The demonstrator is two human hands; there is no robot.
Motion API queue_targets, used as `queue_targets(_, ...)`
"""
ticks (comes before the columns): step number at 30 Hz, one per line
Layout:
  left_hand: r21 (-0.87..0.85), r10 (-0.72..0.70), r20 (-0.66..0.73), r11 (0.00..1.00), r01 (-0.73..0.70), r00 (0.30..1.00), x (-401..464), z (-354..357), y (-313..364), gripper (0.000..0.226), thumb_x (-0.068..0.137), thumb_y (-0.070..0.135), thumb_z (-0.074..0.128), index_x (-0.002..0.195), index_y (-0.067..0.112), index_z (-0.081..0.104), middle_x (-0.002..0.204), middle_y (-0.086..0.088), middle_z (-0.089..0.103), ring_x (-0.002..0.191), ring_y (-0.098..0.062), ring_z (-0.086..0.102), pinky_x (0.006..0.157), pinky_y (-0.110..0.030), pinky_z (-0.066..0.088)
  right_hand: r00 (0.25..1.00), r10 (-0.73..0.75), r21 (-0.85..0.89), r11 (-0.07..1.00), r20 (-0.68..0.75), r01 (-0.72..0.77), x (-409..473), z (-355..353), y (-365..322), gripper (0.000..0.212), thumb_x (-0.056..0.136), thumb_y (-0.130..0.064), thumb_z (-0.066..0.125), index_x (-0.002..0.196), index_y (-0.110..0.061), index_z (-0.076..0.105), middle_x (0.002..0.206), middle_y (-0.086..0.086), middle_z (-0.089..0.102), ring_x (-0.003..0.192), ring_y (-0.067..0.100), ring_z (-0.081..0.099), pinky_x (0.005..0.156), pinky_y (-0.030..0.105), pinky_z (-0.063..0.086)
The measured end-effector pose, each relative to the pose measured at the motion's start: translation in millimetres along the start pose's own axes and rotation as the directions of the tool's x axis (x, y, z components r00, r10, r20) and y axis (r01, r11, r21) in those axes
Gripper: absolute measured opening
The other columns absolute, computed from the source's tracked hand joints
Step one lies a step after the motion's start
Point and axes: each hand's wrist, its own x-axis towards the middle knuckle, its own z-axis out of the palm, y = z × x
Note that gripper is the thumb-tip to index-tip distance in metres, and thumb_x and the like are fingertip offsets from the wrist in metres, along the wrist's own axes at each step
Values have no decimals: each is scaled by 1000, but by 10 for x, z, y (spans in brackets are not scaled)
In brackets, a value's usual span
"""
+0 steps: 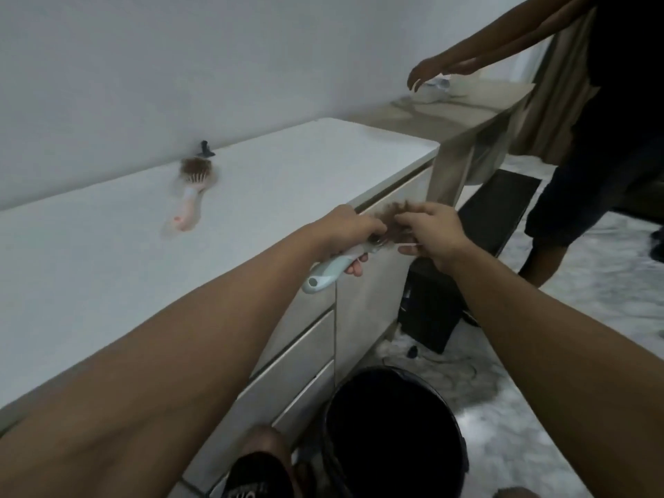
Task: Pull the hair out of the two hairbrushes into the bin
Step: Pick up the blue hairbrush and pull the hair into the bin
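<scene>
The black bin (pixel 391 433) stands on the floor at six o'clock, nearest. Above it, the left hand (pixel 350 233) is wrapped round the pale-green hairbrush (pixel 328 273), while the right hand (pixel 433 228) pinches the brown hair clump (pixel 397 213). They sit beyond the bin's rim, so loosened strands could miss. At ten o'clock, the pink hairbrush (pixel 192 195) lies on the worktop (pixel 287 167), hair-clogged.

Left hand (pixel 350 228) grips teal hairbrush (pixel 325 273) mid-frame; right hand (pixel 436 230) pinches brown hair clump (pixel 397 219). Pink hairbrush (pixel 192 190) on white counter (pixel 107 246), upper left. Black bin (pixel 393 431) bottom centre.
</scene>
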Motion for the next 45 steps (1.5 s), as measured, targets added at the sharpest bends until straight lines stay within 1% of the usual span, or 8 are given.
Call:
queue_targets(11,-75,-88,86,993,95,992,-586,575,-1028,28,90,24,60,98,-3,60,76,-22,63,45,-27,63,41,-26,53,993,94,-93,991,-75,-101,-883,216,863,33,82,-12,74,113,-8,65,105,12,70,91,24,71,59,29,59)
queue_targets(18,-156,-93,70,982,103,993,-623,954,-1466,17,90,19,58,85,3,56,65,-19,57,37,-22,47,38,-20,38,982,168,-59,983,-86,-173,-1082,186,1275,29,82,3,56,109,-2,64,107,23,65,90,33,68,58,35,60)
queue_targets(23,-134,-133,110,980,148,985,-575,1218,-1692,18,90,20,57,79,6,59,62,-16,59,35,-22,48,39,-21,37,973,210,-30,976,-95,-214,-1158,102,1589,18,86,-17,61,95,-3,68,100,25,69,87,38,70,72,51,61)
queue_targets(28,-86,-192,122,975,203,974,-462,1452,-1893,38,85,43,67,93,7,68,67,-14,67,42,-22,59,45,-25,46,989,140,-152,977,-57,-147,-1194,19,1936,6,85,-17,72,89,-20,67,98,13,70,87,25,71,68,39,62)
queue_targets(32,-84,-267,116,957,277,957,-417,1660,-2045,48,78,60,69,81,12,66,67,-14,67,46,-23,62,52,-26,51,980,189,-138,971,-58,-196,-1111,-33,2255,9,83,-12,73,84,-19,67,95,14,71,85,28,72,69,42,62)
queue_targets(37,-5,-333,82,942,334,939,-364,1886,-2324,52,81,57,67,98,8,71,64,-11,63,35,-18,53,39,-18,38,968,251,-42,967,5,-251,-1239,-33,2602,12,88,0,65,100,-2,65,84,6,67,73,20,67,55,24,60)
queue_targets(42,91,-359,46,931,354,932,-338,1955,-2574,45,84,51,68,87,5,68,61,-11,64,36,-17,52,38,-20,40,899,434,186,890,-59,-417,-1312,-209,2954,6,89,0,63,91,-5,62,92,13,63,75,23,66,63,30,62)
queue_targets(45,115,-367,44,926,360,929,-355,1983,-2660,45,84,48,69,87,4,69,65,-12,67,39,-16,56,36,-20,40,899,435,128,896,-54,-426,-1318,-290,3000,13,89,-1,63,102,-2,62,92,12,64,74,21,67,63,30,62)
